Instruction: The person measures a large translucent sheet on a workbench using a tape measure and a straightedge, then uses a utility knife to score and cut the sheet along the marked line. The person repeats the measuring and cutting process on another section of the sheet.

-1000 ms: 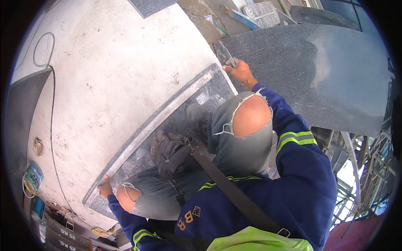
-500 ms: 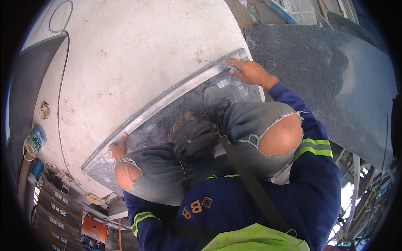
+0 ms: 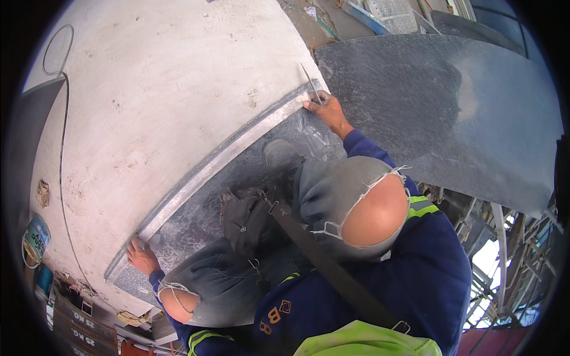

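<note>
A long, flat metal bar (image 3: 208,164) lies slantwise along the border between a whitish board and a dark grey sheet (image 3: 193,222). At its lower left end, my left hand (image 3: 142,257) holds it down, thumb and fingers bent over it. My right hand (image 3: 330,114) is at the bar's upper right end. Between its thumb and fingers it grips a thin, pointed metal strip (image 3: 309,77), whose tip points away from me over the whitish board (image 3: 160,89). Whether the strip touches the bar, I cannot tell.
My bent knees and a black bag (image 3: 244,222) are close to the bar. A black cable (image 3: 64,148) runs down the left side, near a bucket (image 3: 37,238). Another dark sheet (image 3: 409,101) spreads to the right, with metal framing (image 3: 502,237) below it.
The view has shifted, and the bar sits further left in it. My left hand comes out further from behind my knee. The strip in my right hand has turned from pointing left to pointing away.
</note>
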